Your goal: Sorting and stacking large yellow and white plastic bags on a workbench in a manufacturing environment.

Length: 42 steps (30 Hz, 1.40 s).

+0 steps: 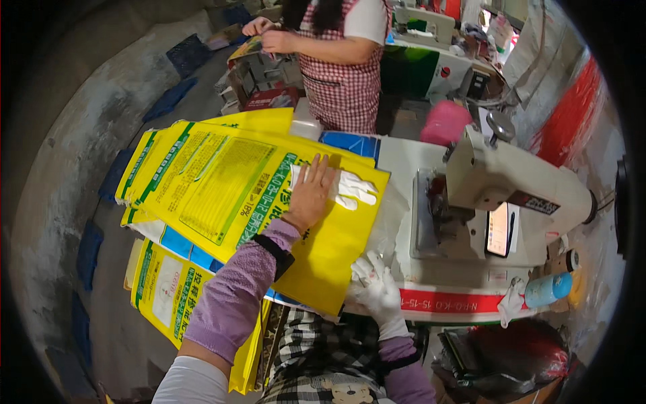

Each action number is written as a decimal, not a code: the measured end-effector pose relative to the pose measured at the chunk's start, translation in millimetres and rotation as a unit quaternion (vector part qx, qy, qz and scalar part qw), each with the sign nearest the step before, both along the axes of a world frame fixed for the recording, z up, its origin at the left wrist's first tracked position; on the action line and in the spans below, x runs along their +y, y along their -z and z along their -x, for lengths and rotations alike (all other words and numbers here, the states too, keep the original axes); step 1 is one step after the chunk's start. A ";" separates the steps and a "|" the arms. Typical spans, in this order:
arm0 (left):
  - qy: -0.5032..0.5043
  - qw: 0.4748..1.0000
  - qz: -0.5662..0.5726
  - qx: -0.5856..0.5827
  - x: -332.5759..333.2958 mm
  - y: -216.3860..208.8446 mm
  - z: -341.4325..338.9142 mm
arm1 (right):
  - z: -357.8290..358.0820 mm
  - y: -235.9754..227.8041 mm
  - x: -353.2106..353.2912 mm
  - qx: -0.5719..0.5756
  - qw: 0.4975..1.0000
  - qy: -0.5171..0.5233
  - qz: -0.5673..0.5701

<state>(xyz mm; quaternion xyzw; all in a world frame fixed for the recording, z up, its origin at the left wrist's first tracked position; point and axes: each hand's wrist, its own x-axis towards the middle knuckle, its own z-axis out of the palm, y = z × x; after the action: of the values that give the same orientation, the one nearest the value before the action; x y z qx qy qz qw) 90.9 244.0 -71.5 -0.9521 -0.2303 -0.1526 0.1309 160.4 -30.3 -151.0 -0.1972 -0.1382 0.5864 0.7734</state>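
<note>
A stack of yellow printed sacks (336, 262) with green and black print lies fanned across the work table in front of me. My left hand (313, 195), bare, rests flat on the top sack with its fingers stretched out. Partly beside and under that hand, an empty white glove (353, 188) lies on the sack. My right hand (374, 286) wears a white glove and is held by the sack's near right corner, fingers extended and apart. No object shows in it, and whether it touches the sack edge is unclear.
To the right stands a white industrial sewing machine (505, 172), with a phone (499, 229) beside it. A light-blue bottle (548, 289) is at the table's right end. Red thread (572, 114) hangs far right. Across the table stands a person in a checked apron (340, 87). More yellow sacks (165, 289) lie lower left.
</note>
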 end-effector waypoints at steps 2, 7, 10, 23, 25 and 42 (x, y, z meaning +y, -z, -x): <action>-0.006 0.997 0.062 -0.037 -6.5 -3.1 -6.1 | -2.8 0.4 -3.1 0.003 1.000 -0.005 0.030; -0.034 0.998 0.055 -0.012 -6.2 7.3 -5.8 | 4.3 5.7 -5.8 0.003 0.999 -0.005 0.034; -0.018 0.998 0.054 -0.039 -8.7 5.7 -8.3 | 3.3 6.8 -5.7 0.005 1.000 0.005 0.018; 0.011 0.941 0.232 -0.247 -64.5 -13.5 65.0 | -3.2 -21.5 -12.8 -0.163 0.974 0.136 0.084; 0.018 0.934 0.257 -0.249 -89.0 -9.9 70.3 | 11.5 -93.8 -16.7 -0.310 0.928 0.164 0.123; 0.021 0.992 0.028 -0.121 -53.2 -38.7 70.0 | -13.2 -16.6 -12.9 -0.551 0.792 0.195 0.177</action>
<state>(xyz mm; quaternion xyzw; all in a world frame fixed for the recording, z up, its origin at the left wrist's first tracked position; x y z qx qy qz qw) 20.9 190.8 -32.7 -0.9347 -0.2283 -0.2629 0.0720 173.6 -43.2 -134.4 -0.6428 -0.3932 0.2298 0.6159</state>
